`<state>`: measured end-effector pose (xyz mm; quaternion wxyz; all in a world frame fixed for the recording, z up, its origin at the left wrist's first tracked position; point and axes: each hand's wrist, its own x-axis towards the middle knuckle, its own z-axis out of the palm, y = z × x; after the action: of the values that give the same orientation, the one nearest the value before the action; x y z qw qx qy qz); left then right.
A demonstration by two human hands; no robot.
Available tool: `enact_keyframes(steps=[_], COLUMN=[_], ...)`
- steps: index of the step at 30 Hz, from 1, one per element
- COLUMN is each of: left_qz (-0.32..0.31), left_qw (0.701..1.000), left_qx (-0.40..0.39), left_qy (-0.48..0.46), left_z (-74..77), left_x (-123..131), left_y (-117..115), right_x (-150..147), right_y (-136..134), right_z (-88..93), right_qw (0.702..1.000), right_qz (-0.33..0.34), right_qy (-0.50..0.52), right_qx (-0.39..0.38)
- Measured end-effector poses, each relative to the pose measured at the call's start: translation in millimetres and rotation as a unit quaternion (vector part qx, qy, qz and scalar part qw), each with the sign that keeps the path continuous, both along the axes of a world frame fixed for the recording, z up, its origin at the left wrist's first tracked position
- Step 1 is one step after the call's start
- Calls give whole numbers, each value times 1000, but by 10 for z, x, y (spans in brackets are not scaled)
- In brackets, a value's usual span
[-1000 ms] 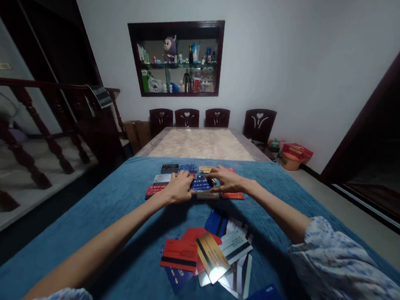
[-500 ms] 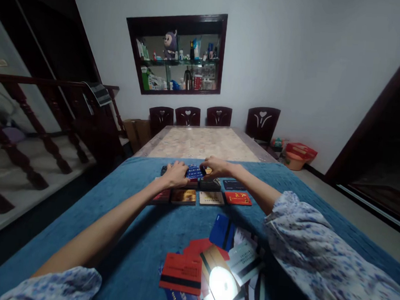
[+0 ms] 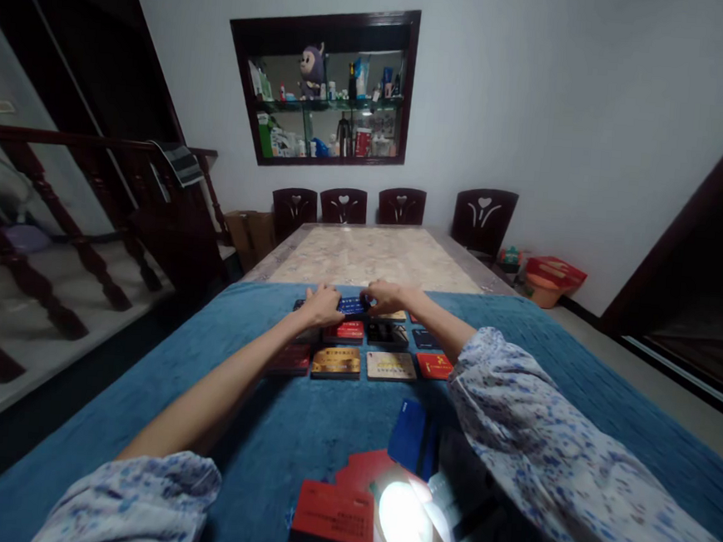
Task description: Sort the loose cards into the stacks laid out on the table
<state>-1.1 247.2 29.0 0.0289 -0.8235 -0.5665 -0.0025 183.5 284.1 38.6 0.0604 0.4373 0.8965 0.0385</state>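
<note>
A blue bank card (image 3: 351,305) lies between my two hands at the back row of cards. My left hand (image 3: 321,306) has its fingers at the card's left edge, and my right hand (image 3: 387,295) pinches its right end. Just nearer are a red card stack (image 3: 344,331), black cards (image 3: 387,334) and a dark blue card (image 3: 424,339). The front row has a dark red stack (image 3: 289,361), a gold stack (image 3: 336,362), a cream stack (image 3: 391,366) and a red stack (image 3: 434,365). My hands partly hide the back row.
Close to me lies a loose pile with a red striped card (image 3: 333,511) and a blue card (image 3: 409,438); a bright light spot washes out part of it. Blue cloth (image 3: 246,462) covers the near table (image 3: 363,254). Several chairs (image 3: 483,218) stand beyond.
The blue card and both hands have shifted slightly away from me, so the red stack shows more fully. My right forearm has come inward, covering more of the loose pile. The view has tilted a little.
</note>
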Motion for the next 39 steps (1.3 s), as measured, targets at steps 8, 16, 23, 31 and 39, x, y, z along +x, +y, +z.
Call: enact_keyframes(steps=[8,16,23,31,39], left_qz=[19,23,22,23,14], left_qw=[1000,1000,999,998,997], left_qx=[1,-5,-31,-53,-68], left_qy=[-6,-5,9,18,12], left_z=[-168,-238,-227,-185,-189], left_x=[-65,-55,-51,-57,-58], left_y=[177,241,328,370,421], right_x=[-106,-160,-235,-311,-292], right_y=[251,398,442,434,410], right_z=[-125,-206,-259,-220,-237], right_qw=[999,997,994,991,993], right_qz=[-25,-65,-94,-109,-97], right_qy=[2,1,-12,-25,-34], right_qx=[-22,-46,-61,-68,-58])
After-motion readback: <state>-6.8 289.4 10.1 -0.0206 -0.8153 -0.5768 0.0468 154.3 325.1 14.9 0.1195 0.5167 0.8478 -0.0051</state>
